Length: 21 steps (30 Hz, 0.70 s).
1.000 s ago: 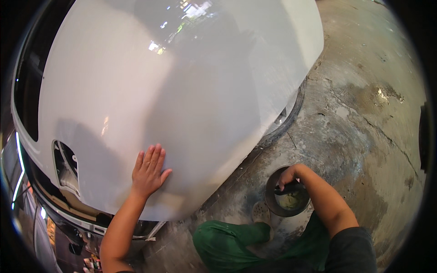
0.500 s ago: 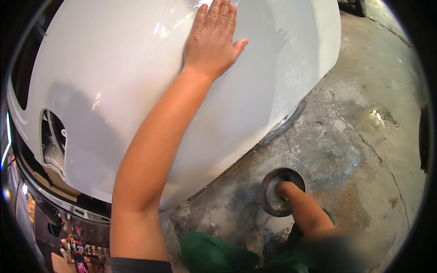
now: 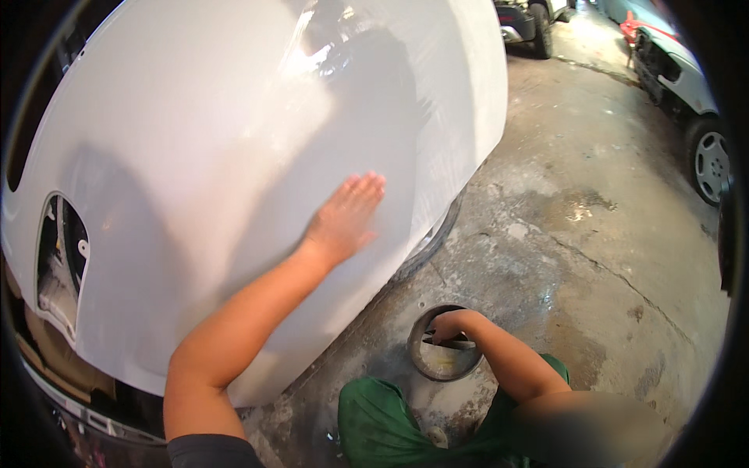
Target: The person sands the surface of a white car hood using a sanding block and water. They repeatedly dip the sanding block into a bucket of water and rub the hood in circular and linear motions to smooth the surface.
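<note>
My left hand [image 3: 345,218] lies flat on the pale grey-white car body panel [image 3: 179,101], its fingers stretched out and holding nothing. My right hand [image 3: 448,323] is down inside a round dark-rimmed basin [image 3: 413,360] on the floor. Its fingers are closed on a thin dark sheet [image 3: 460,343], whose exact kind I cannot make out. Cloudy liquid [image 3: 441,363] shows at the bottom of the basin. Wet streaks and bright reflections mark the upper part of the panel.
A tyre [image 3: 429,251] pokes out under the panel's edge. The panel has a cut-out opening [image 3: 64,261] at left. Concrete floor [image 3: 593,273], cracked and wet in patches, lies to the right. Another car's wheel [image 3: 710,162] stands far right. My green-clad knees [image 3: 382,421] are near the basin.
My left hand has slid down the panel, toward me. My right hand has lifted within the basin, and a dark sheet now shows in it. The view has shifted, showing more floor and cars.
</note>
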Tool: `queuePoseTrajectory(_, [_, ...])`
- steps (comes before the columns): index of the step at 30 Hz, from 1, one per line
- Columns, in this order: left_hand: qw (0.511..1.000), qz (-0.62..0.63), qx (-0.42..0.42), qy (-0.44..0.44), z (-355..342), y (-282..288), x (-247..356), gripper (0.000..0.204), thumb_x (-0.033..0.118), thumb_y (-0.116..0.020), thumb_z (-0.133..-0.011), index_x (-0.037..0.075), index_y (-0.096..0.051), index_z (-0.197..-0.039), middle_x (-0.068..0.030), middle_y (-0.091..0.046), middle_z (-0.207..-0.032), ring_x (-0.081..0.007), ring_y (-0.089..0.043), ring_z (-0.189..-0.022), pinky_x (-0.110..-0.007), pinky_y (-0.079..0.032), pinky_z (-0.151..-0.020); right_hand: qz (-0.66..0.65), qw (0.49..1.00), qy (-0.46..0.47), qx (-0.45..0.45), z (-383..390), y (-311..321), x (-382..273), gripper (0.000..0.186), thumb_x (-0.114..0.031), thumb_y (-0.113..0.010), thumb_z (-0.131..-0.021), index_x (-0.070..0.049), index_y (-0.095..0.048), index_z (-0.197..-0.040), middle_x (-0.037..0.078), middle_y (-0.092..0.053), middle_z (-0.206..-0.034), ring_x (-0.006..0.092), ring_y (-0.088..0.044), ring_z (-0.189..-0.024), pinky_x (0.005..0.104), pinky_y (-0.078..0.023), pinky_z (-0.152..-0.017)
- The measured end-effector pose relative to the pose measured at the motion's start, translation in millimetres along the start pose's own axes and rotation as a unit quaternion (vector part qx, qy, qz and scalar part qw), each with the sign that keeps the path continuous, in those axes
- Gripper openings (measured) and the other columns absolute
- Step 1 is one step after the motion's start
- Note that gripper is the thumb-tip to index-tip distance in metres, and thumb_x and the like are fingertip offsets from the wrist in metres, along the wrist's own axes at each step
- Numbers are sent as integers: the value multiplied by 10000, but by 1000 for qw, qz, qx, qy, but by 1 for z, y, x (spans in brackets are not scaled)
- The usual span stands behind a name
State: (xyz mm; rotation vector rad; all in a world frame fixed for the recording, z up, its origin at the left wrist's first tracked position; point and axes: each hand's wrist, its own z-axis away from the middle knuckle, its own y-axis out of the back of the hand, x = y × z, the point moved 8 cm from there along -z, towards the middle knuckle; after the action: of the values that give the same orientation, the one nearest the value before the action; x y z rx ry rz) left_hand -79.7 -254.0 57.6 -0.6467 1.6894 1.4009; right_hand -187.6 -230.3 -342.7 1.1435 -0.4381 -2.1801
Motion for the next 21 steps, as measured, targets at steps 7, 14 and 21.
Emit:
queuePoseTrajectory(7, [957,-151,170,182,-42,91,-249,882,723,-487,-980,143,-376,-1636,-49,-353,-1704,-242,-259,-1597,-472,-152,-1321,-271,866,13,421,126,193,-73,557,-348,-802,-902,21,-636,-1285,172,-732,-1109,243,-699,-994,376,-550,-883])
queuePoseTrajectory(14, [962,-97,204,152,-32,142,-271,821,607,-477,-1032,71,-334,-1637,-146,-221,-1743,-276,-116,-1629,-441,-42,-1338,-234,543,209,779,127,260,-153,508,-116,-709,-960,-42,-566,-1443,189,-580,-1464,396,-546,-1337,482,-417,-1140])
queuePoseTrajectory(21, [950,-152,19,272,-44,143,-246,853,618,-475,-1031,72,-276,-1656,-154,-191,-1747,-259,-92,-1631,-417,-23,-1339,-82,407,203,887,121,346,-125,518,-54,-700,-937,-187,-630,-1433,161,-558,-1494,373,-507,-1394,558,-341,-1179])
